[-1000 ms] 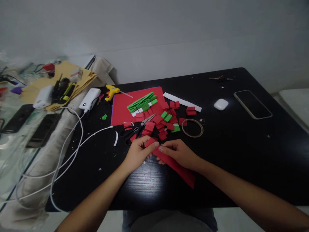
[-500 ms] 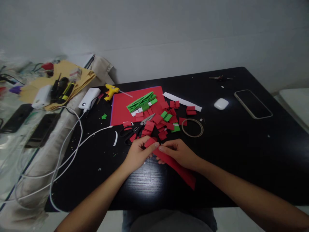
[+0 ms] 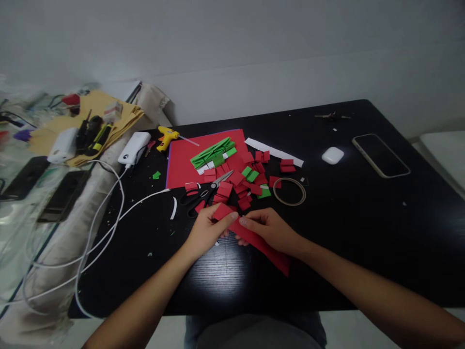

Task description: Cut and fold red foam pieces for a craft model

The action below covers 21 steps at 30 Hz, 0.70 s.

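Observation:
A long red paper strip [image 3: 254,238] is pinched between both hands above the near part of the black table. My left hand [image 3: 209,225] is closed on its upper left end, thumb on top. Close beside it, my right hand [image 3: 268,228] grips the strip with thumb and fingers, and the loose end hangs down to the right. Just beyond the hands lie several folded red paper pieces [image 3: 237,178] and a few green ones [image 3: 250,174]. Black-handled scissors [image 3: 204,195] rest among them, partly open.
Behind the pile are red sheets [image 3: 178,167], a green folded bundle [image 3: 212,152], a yellow glue gun [image 3: 167,138] and a white strip [image 3: 274,152]. A tape ring [image 3: 289,191], white case [image 3: 333,155] and phone [image 3: 380,156] lie rightward. White cables [image 3: 121,194] cross the left side.
The strip's hanging end has lifted a little and shifted slightly left. Both hands keep their pinch in nearly the same place.

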{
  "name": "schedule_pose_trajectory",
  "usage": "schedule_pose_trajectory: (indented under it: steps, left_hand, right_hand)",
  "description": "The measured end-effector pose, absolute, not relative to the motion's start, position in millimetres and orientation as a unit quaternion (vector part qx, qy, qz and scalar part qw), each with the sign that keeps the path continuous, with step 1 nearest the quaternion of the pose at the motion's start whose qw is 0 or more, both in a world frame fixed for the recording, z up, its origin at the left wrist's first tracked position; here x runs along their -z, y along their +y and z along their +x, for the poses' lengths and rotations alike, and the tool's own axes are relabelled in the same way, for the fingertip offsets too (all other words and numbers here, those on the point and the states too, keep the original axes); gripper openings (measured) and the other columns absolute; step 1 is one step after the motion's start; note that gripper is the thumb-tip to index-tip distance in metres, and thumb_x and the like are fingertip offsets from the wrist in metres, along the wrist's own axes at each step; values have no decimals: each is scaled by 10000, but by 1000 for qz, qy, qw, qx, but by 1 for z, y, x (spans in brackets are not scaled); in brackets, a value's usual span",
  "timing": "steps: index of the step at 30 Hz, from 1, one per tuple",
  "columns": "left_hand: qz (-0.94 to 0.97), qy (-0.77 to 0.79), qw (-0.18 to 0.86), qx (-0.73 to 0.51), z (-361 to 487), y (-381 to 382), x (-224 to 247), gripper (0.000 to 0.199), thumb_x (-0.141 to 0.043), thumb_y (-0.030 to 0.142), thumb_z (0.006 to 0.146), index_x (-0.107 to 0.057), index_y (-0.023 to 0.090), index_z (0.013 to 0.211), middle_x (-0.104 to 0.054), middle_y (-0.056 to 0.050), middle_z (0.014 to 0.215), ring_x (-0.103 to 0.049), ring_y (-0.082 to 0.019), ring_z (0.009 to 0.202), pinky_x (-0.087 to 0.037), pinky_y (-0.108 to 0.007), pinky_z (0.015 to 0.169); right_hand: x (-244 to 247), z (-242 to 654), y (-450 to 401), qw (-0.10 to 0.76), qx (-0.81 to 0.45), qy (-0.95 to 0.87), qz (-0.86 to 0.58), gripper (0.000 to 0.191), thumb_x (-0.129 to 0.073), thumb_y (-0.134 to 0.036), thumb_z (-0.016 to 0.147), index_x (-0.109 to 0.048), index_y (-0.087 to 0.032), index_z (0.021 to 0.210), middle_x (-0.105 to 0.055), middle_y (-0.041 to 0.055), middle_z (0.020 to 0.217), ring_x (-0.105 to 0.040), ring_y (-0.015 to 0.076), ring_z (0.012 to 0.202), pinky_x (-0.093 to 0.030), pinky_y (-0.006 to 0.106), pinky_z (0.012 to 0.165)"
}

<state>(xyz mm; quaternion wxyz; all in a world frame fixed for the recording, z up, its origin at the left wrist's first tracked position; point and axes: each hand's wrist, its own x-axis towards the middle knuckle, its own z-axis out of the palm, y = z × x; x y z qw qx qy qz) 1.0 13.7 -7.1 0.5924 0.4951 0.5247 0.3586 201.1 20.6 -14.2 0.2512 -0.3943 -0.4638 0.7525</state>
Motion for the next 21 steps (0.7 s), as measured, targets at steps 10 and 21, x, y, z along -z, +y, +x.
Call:
schedule_pose_trajectory:
  steps: [10,21]
  left_hand:
    - [486,553,549,-397,-5,17,3,354,-755,451,839,-626,158,689,-557,41,506,-470,-72,432,-365,-179,436]
    - [467,564,531,-426,-6,17,5,341,-750,408,852,-601,166,664,-521,54,483,-442,-72,431,-341,-190,452]
  right_hand:
    - [15,201,21,246,-769,-443,-390,399,-711,-566,879,-757,-171,845,-788,53,783,-753,194,689,-599,327,708]
    - [15,201,22,244,-769,-438,-396,391,-737,-560,853,-758,-170,861,-786,47,777,-750,196,672,-590,314,676]
